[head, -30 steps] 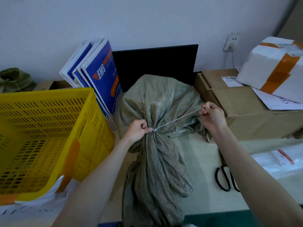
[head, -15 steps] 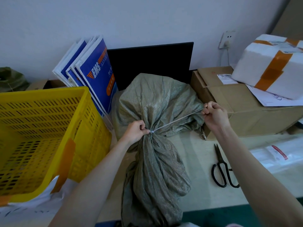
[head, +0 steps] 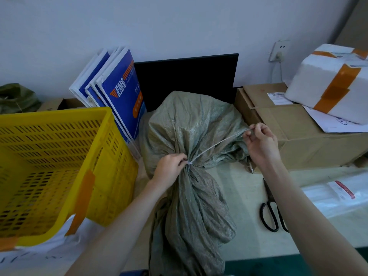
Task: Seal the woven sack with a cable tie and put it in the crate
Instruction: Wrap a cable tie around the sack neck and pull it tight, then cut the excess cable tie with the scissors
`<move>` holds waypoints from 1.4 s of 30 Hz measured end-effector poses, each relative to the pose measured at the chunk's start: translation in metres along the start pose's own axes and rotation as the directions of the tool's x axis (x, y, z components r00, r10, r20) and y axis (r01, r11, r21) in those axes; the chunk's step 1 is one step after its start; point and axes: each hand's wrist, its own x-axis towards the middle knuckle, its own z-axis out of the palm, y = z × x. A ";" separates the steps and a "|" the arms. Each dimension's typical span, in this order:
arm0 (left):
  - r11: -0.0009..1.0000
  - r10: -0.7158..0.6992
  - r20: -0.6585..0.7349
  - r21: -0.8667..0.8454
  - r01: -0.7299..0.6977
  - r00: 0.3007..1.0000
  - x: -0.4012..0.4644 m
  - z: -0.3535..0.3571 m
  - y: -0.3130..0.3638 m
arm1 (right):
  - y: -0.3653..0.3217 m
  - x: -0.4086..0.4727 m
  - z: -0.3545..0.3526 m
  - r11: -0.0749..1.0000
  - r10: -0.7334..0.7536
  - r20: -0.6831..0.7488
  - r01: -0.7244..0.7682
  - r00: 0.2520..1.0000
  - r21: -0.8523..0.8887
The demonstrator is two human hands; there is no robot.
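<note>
A grey-green woven sack [head: 191, 124] lies on the table with its full body toward the wall and its loose mouth trailing toward me. A white cable tie [head: 215, 145] is cinched around the gathered neck. My left hand [head: 169, 169] grips the neck right at the tie's head. My right hand [head: 260, 142] pinches the tie's free end, held taut up and to the right. A yellow slotted plastic crate [head: 59, 156] stands at the left, with nothing visible inside it.
Black scissors [head: 271, 214] lie on the table to the right of the sack. Cardboard boxes [head: 294, 132] and a white taped parcel [head: 334, 82] sit at the right. Blue-and-white envelopes [head: 121, 92] and a black panel [head: 187, 80] lean on the wall behind.
Both hands keep their hold; my right hand has drawn the tie's end slightly farther right and up. The view has dropped a little, showing more of the scissors.
</note>
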 end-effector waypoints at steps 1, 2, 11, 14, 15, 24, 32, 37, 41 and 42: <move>1.000 0.022 -0.016 0.021 -0.021 1.000 -0.001 0.002 0.001 | -0.001 -0.001 0.001 1.000 -0.002 0.005 0.002 1.000 0.008; 0.999 0.036 -0.035 0.037 -0.034 0.999 0.000 0.004 0.004 | -0.002 -0.001 0.002 1.000 -0.005 0.014 0.005 1.000 0.010; 0.999 0.002 0.081 -0.054 0.003 0.997 0.015 0.017 0.027 | -0.008 -0.009 0.009 1.000 -0.010 0.154 0.012 0.988 -0.009; 0.994 -0.068 0.074 -0.083 0.074 0.995 0.018 0.019 0.021 | -0.006 -0.012 0.005 0.999 -0.019 0.124 0.025 0.992 -0.045; 0.992 -0.078 0.054 -0.096 0.083 0.996 0.018 0.019 0.018 | -0.005 -0.014 0.004 0.997 -0.019 0.106 0.026 0.994 -0.067; 0.928 -0.275 -0.025 -0.270 0.258 0.961 0.014 0.011 0.015 | 0.039 -0.034 -0.015 0.848 0.187 -0.189 -0.256 0.964 -0.464; 0.687 -0.447 -0.015 -0.646 0.332 0.894 -0.004 0.007 0.007 | 0.068 -0.058 -0.078 0.005 0.145 -0.163 -0.166 0.976 -0.986; 0.654 -0.469 -0.051 -0.691 0.308 0.882 -0.012 0.017 0.006 | 0.071 -0.080 -0.114 -0.244 0.134 -0.174 -0.138 0.976 -0.960; 0.651 -0.487 -0.082 -0.698 0.299 0.869 -0.015 0.023 0.007 | 0.071 -0.099 -0.137 -0.410 0.076 -0.180 -0.134 0.981 -0.902; 0.650 -0.490 -0.084 -0.698 0.300 0.867 -0.015 0.024 0.007 | 0.072 -0.103 -0.142 -0.448 0.048 -0.183 -0.142 0.982 -0.883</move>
